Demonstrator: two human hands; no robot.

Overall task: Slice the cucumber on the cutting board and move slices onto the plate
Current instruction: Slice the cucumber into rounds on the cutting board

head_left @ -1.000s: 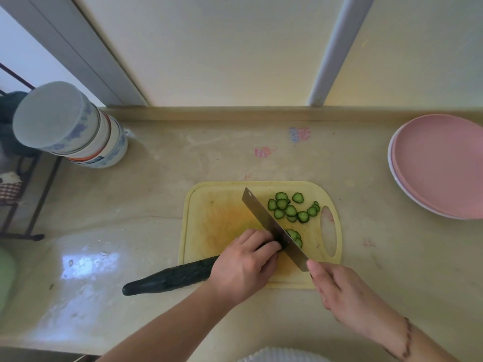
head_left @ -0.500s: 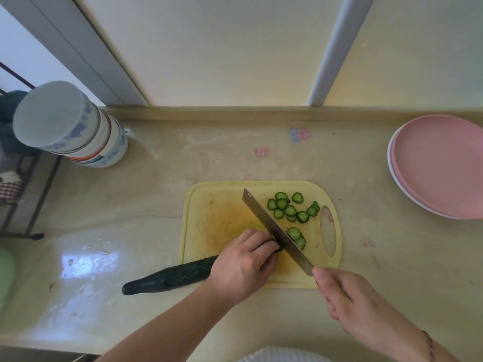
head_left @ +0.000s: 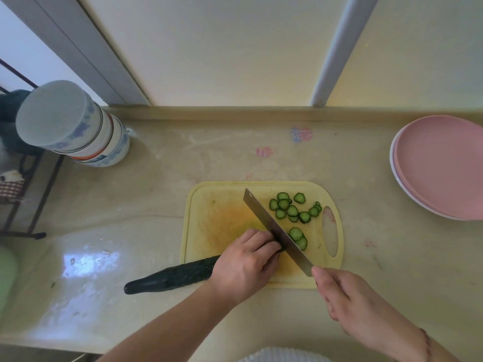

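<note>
A: On the board (head_left: 209, 218) we see the left hand (head_left: 244, 265) curled over the cucumber (head_left: 172, 276), its grip pressing the cut end down; the dark tail sticks out over the counter (head_left: 183, 152).

B: And the right hand (head_left: 347, 301)?

A: Its grip wraps the knife (head_left: 277, 232) handle, which we cannot see. The blade lies slantwise, touching the left fingertips.

B: What differs from half a second ago?

A: Little. We see the blade in nearly the same line, and the right hand a touch lower. Two slices (head_left: 292, 210) lie just right of the blade, the pile farther back.

B: The plate (head_left: 441, 165)?

A: Pink, at the right edge, well apart from the board.
</note>
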